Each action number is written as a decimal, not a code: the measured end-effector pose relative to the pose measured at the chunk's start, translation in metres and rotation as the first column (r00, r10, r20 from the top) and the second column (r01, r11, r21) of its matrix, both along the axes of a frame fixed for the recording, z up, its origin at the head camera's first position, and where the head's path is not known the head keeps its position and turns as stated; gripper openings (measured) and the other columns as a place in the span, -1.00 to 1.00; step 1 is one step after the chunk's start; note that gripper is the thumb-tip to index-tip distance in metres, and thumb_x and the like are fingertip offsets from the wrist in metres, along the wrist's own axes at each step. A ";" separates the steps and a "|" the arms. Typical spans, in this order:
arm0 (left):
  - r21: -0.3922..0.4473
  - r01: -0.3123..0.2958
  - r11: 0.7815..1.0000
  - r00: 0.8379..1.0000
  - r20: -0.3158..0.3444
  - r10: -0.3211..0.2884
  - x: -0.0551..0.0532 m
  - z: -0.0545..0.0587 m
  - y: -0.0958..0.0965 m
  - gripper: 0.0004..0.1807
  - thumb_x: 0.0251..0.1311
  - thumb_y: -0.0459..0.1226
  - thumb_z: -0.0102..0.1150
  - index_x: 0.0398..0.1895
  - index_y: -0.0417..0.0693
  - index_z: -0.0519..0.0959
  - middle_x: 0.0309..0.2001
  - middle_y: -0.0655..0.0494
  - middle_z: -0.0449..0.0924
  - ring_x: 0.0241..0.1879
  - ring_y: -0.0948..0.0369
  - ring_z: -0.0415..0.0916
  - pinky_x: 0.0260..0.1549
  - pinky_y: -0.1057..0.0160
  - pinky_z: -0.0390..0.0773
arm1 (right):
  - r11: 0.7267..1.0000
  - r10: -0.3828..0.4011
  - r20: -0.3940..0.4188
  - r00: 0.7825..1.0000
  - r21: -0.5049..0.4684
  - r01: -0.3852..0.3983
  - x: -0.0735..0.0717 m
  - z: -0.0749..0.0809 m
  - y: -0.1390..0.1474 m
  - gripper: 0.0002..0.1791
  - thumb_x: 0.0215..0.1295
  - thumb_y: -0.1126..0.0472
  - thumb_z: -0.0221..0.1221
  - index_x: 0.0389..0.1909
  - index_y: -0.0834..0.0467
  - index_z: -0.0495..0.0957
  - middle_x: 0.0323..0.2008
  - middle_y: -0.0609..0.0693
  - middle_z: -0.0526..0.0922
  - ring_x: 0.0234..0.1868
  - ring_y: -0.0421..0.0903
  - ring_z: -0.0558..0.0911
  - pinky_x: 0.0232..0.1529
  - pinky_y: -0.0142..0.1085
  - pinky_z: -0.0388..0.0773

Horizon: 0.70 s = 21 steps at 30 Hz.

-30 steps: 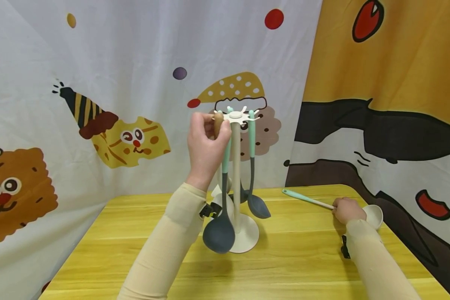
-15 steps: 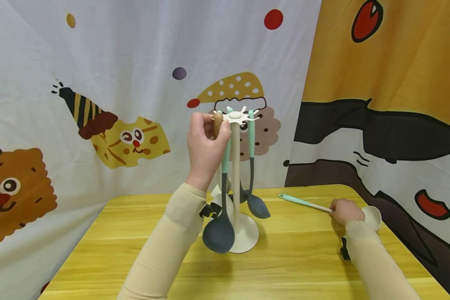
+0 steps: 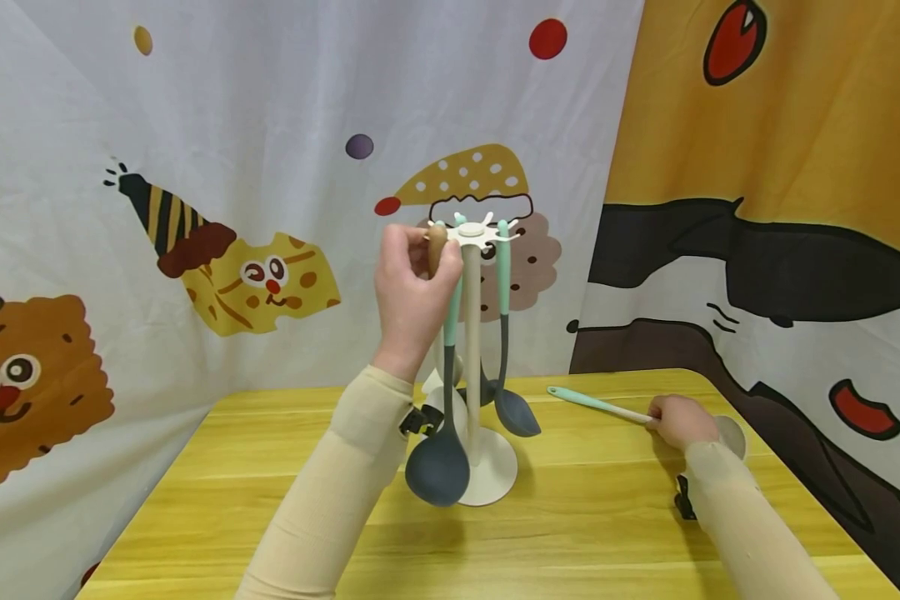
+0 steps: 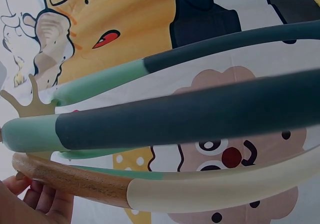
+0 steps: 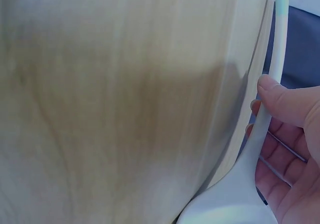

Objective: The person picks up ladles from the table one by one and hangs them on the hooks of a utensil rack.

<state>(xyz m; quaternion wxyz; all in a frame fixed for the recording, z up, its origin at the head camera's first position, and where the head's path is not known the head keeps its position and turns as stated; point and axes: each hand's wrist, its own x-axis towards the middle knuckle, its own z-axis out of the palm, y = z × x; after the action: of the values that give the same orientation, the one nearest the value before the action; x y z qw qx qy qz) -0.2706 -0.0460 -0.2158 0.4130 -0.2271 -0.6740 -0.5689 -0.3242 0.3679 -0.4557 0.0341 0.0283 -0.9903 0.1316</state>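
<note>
A cream utensil rack (image 3: 472, 358) with a round base stands mid-table, hung with several kitchen utensils. At its top, my left hand (image 3: 412, 296) pinches the brown wooden handle (image 4: 80, 181) of a cream-shafted utensil; the handle's end lies close against the rack's arms. Its head is partly hidden behind a dark grey ladle (image 3: 438, 473). On the right, my right hand (image 3: 686, 423) grips a cream spoon (image 3: 588, 402) by the shaft near its head, thumb on one side, fingers behind. The spoon's mint handle points left, and its bowl (image 5: 227, 209) lies beyond the hand, partly covered.
Another dark utensil (image 3: 517, 414) with a mint handle hangs on the rack's right side. The wooden table (image 3: 592, 517) extends around the rack base. A printed cloth (image 3: 285, 100) hangs behind the table and down its right side.
My right hand has shifted a little left with the spoon, and the spoon's bowl has turned and shows less. The left hand and the rack have stayed where they were.
</note>
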 end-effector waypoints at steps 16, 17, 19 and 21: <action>-0.001 0.006 1.000 1.000 0.008 -0.006 0.001 0.001 0.001 -0.73 0.22 -0.21 0.16 -0.20 -0.21 0.37 -0.26 -0.01 0.45 -0.37 0.15 0.44 -0.39 0.27 0.47 | 0.999 0.021 -0.028 0.999 -0.036 -0.022 0.004 0.004 -0.012 -0.90 0.28 0.24 0.29 -0.39 0.13 0.57 -0.49 -0.03 0.53 -0.49 -0.03 0.42 -0.45 -0.15 0.35; 0.000 0.006 1.000 1.000 0.009 -0.006 0.001 0.001 0.001 -0.73 0.22 -0.21 0.16 -0.20 -0.22 0.37 -0.26 -0.01 0.45 -0.37 0.15 0.44 -0.39 0.27 0.47 | 0.999 0.022 -0.039 0.999 -0.039 -0.023 0.004 0.004 -0.013 -0.90 0.28 0.24 0.29 -0.39 0.13 0.57 -0.49 -0.03 0.53 -0.49 -0.03 0.42 -0.44 -0.14 0.35; 0.002 0.006 1.000 1.000 0.010 -0.006 0.001 0.001 0.001 -0.73 0.22 -0.22 0.16 -0.19 -0.22 0.38 -0.26 -0.01 0.45 -0.37 0.14 0.44 -0.39 0.26 0.47 | 0.998 0.028 -0.061 0.998 -0.046 -0.030 0.004 0.003 -0.013 -0.90 0.27 0.26 0.29 -0.38 0.14 0.55 -0.50 -0.03 0.53 -0.49 -0.03 0.41 -0.43 -0.13 0.36; 0.004 0.008 1.000 1.000 0.012 -0.008 0.001 0.001 0.000 -0.73 0.22 -0.22 0.17 -0.19 -0.23 0.38 -0.26 -0.02 0.45 -0.37 0.14 0.43 -0.39 0.25 0.47 | 0.998 0.032 -0.077 0.997 -0.056 -0.037 0.004 0.002 -0.014 -0.89 0.28 0.26 0.28 -0.38 0.15 0.54 -0.50 -0.02 0.52 -0.49 -0.02 0.40 -0.42 -0.11 0.36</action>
<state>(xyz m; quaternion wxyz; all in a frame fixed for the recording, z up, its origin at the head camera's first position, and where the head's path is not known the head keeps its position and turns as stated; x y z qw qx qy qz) -0.2698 -0.0455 -0.2152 0.4069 -0.2256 -0.6744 -0.5734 -0.3204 0.3541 -0.4541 0.0703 0.0494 -0.9835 0.1594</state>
